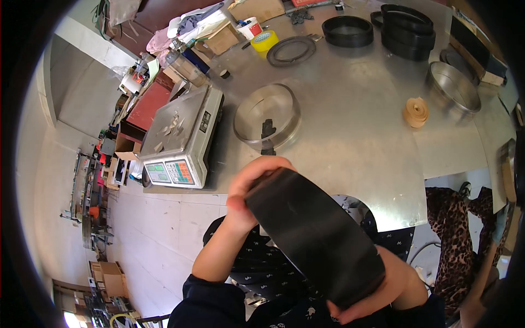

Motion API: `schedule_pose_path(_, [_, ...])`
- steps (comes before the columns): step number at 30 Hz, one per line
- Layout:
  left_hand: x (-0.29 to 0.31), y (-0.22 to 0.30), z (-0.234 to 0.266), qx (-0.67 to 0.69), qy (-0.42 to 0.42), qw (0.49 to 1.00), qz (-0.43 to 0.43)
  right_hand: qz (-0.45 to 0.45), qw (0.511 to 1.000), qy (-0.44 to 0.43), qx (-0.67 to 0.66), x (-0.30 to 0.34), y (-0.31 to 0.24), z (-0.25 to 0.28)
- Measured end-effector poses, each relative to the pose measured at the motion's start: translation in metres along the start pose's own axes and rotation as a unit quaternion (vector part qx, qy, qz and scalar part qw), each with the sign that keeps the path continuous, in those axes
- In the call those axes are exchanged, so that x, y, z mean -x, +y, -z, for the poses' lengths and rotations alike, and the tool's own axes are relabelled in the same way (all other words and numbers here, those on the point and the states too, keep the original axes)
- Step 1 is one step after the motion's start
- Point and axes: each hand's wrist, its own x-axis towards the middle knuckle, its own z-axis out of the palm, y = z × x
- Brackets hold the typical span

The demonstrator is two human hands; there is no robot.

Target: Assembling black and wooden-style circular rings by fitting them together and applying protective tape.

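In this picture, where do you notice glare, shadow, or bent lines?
Head view: bright glare whitens the metal table near its front right corner; head view: a darker patch lies on the table along the right side of the scale; head view: the fisheye lens curves straight edges toward the black rim; head view: the held black ring shows only a dull sheen.

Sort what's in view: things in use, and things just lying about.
In use:
- wide black band, held between left grip and right grip

Apparently just lying about:
- digital scale
- yellow tape roll
- tan coiled strip
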Motion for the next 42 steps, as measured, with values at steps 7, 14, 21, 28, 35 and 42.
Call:
schedule_pose_path(7, [0.007, 0.058, -0.032, -0.274, 0.0, 0.94, -0.202, 0.313, 0.862, 0.284, 0.281, 0.004, 0.024, 0.03])
schedule_pose_path(14, [-0.008, 0.057, -0.053, -0.43, 0.003, 0.848, -0.309, 0.394, 0.696, 0.367, 0.475, -0.007, 0.024, 0.038])
schedule_pose_path(21, [-0.009, 0.063, -0.062, -0.408, -0.005, 0.87, -0.276, 0.444, 0.702, 0.347, 0.437, -0.001, 0.027, 0.056])
schedule_pose_path(28, [-0.007, 0.041, -0.057, -0.333, -0.009, 0.927, -0.174, 0.553, 0.699, 0.414, 0.184, 0.007, 0.035, 0.078])
schedule_pose_path(35, [-0.004, 0.041, -0.062, -0.356, 0.05, 0.894, -0.268, 0.553, 0.781, 0.257, 0.133, 0.01, 0.038, 0.1])
schedule_pose_path(42, [-0.005, 0.048, -0.07, -0.362, 0.072, 0.88, -0.301, 0.501, 0.821, 0.194, 0.192, 0.007, 0.021, 0.106])
